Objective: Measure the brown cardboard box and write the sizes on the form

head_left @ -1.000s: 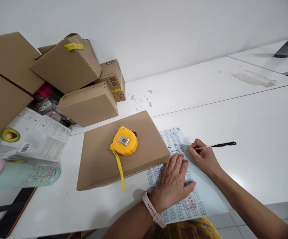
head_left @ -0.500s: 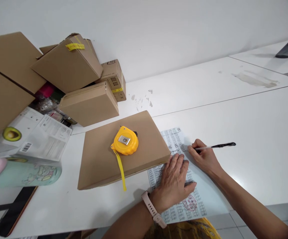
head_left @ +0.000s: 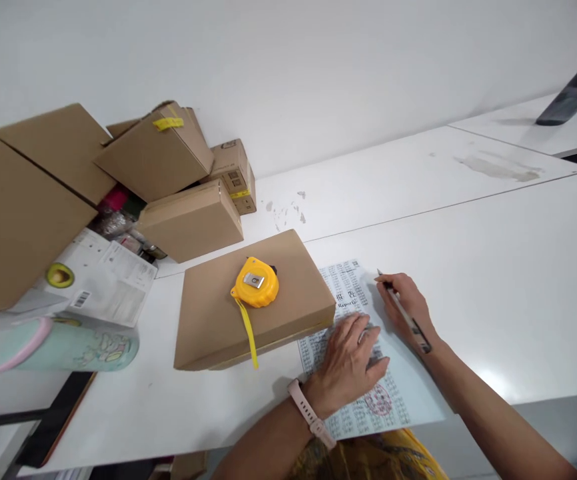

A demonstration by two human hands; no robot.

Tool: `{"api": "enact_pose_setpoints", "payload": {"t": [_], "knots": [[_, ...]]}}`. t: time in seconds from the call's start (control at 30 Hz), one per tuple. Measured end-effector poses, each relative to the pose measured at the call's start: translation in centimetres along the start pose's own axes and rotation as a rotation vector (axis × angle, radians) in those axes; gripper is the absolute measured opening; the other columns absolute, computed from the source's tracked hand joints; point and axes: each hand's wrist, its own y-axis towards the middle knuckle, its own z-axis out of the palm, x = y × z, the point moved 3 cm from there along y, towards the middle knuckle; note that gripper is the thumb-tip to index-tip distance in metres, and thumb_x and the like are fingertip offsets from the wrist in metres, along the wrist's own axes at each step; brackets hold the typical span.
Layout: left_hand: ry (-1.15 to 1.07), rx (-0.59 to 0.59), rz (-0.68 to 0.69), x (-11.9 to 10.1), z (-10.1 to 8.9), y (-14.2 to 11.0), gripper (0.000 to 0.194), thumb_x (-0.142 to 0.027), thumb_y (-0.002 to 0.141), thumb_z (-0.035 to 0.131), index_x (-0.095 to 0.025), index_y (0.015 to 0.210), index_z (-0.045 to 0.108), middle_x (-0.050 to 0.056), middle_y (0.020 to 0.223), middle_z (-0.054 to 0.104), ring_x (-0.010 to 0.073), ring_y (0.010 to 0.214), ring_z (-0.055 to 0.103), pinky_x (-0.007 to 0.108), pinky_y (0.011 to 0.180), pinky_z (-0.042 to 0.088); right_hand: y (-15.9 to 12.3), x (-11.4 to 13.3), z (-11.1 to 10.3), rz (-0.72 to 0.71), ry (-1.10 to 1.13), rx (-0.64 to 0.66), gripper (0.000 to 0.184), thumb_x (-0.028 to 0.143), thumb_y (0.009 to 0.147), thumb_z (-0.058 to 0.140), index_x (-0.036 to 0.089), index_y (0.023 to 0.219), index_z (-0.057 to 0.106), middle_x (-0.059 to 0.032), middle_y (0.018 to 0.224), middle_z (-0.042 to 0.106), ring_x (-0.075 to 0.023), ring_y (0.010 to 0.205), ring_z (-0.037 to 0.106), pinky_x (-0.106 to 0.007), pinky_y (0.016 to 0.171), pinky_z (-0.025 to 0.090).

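Observation:
A printed paper sheet (head_left: 393, 400) with columns of small text, the word "Report" and a red round stamp lies at the table's front edge. My left hand (head_left: 351, 357), a pink band at its wrist, rests flat on the sheet with fingers spread. Over the sheet's right side, my right hand (head_left: 408, 310) grips a pen (head_left: 408, 319), its tip pointing up and away and its barrel lying back along the hand. Just left of the sheet is a flat cardboard box (head_left: 208, 300). On that box sits a yellow tape measure (head_left: 261, 291) with a short yellow strap hanging over the edge.
Several cardboard boxes (head_left: 193, 223) are stacked at the back left against the wall. A mint-green bottle (head_left: 88, 347) stands at the left near a white package (head_left: 103, 273) with an avocado picture. A dark cylinder (head_left: 568, 93) stands far right on the white table (head_left: 498, 267).
The pen has swung in my right hand: its back end stuck out to the right, and now its tip points away from me. My left hand stays on the sheet. The view has shifted slightly.

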Motion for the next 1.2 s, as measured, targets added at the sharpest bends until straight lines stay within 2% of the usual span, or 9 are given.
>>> {"api": "enact_pose_setpoints", "payload": {"t": [0.2,0.3,0.4,0.53,0.63,0.73,0.83,0.97,1.2], "knots": [[0.117,-0.617,0.164,-3.2,-10.5,-1.0,0.031,-0.013,0.092,0.059,-0.022,0.122,0.061,0.009,0.118,0.073,0.0247,0.123,0.063,0.041,0.102,0.055,-0.2,-0.8,0.3,-0.203,-0.302,0.087,0.047,0.004,0.082,0.044,0.027,0.111,0.072,-0.0094,0.101,0.068,-0.0273,0.093,0.058,-0.041,0.079,0.048],[0.368,-0.777,-0.044,-1.7,-15.7,-1.3,0.031,-0.016,0.093,0.061,-0.023,0.124,0.059,0.012,0.126,0.068,0.0287,0.126,0.059,0.05,0.106,0.049,-0.2,-1.8,0.6,-0.187,-0.286,0.037,0.059,0.001,0.077,0.043,0.027,0.123,0.069,-0.0088,0.103,0.071,-0.0272,0.095,0.06,-0.04,0.077,0.05],[0.415,-0.655,-0.415,1.5,-18.2,-1.0,0.051,-0.034,0.091,0.069,-0.02,0.136,0.051,0.019,0.143,0.057,0.0376,0.133,0.052,0.06,0.108,0.043,0.0,-2.7,0.4,-0.081,-0.16,-0.071,0.052,0.007,0.083,0.043,0.024,0.126,0.066,-0.0082,0.098,0.072,-0.0261,0.092,0.064,-0.039,0.075,0.052],[0.263,-0.481,-0.672,4.0,-18.7,-0.4,0.061,-0.039,0.087,0.07,-0.02,0.141,0.048,0.017,0.136,0.062,0.0368,0.129,0.055,0.056,0.107,0.044,-0.2,-2.1,-0.6,0.007,-0.02,-0.224,0.039,0.022,0.091,0.043,0.02,0.122,0.066,-0.0093,0.098,0.072,-0.0248,0.084,0.065,-0.041,0.075,0.052],[0.097,-0.55,-0.684,3.3,-18.8,-0.8,0.054,-0.036,0.084,0.071,-0.022,0.133,0.054,0.014,0.131,0.065,0.0341,0.126,0.058,0.051,0.106,0.045,-0.8,0.9,-2.5,0.003,0.057,-0.327,0.036,0.028,0.093,0.045,0.019,0.119,0.067,-0.0124,0.101,0.07,-0.025,0.083,0.064,-0.04,0.07,0.051],[-0.402,-0.566,-0.591,1.3,-18.1,-1.9,0.054,-0.046,0.083,0.07,-0.022,0.129,0.055,0.011,0.114,0.07,0.0288,0.103,0.068,0.043,0.089,0.054,-2.0,5.6,-4.8,0.042,0.241,-0.311,0.033,0.04,0.096,0.049,0.022,0.116,0.068,-0.0128,0.107,0.069,-0.0263,0.091,0.063,-0.039,0.071,0.05],[-0.944,-0.433,-0.442,-1.4,-16.7,-3.2,0.069,-0.058,0.081,0.07,-0.019,0.133,0.048,0.007,0.089,0.071,0.0236,0.075,0.069,0.034,0.068,0.054,-3.2,10.8,-5.8,0.2,0.619,0.104,0.041,0.056,0.095,0.053,0.024,0.111,0.071,-0.0108,0.102,0.071,-0.0255,0.092,0.063,-0.039,0.078,0.051],[-1.094,-0.34,-0.423,-3.4,-15.7,-4.8,0.075,-0.058,0.081,0.072,-0.019,0.137,0.043,0.005,0.083,0.07,0.0207,0.069,0.068,0.029,0.061,0.048,-5.0,16.2,-5.7,0.318,0.979,0.592,0.062,0.072,0.094,0.042,0.022,0.111,0.075,-0.0124,0.107,0.071,-0.0279,0.099,0.063,-0.042,0.082,0.051],[-1.067,-0.323,-0.48,-2.1,-16.9,-7.3,0.077,-0.057,0.077,0.076,-0.018,0.135,0.045,0.004,0.083,0.07,0.0208,0.069,0.07,0.027,0.059,0.048,-5.9,19.3,-3.8,0.314,0.929,0.771,0.059,0.076,0.088,0.051,0.02,0.082,0.07,-0.0072,0.085,0.063,-0.0212,0.08,0.056,-0.036,0.071,0.046]]}}
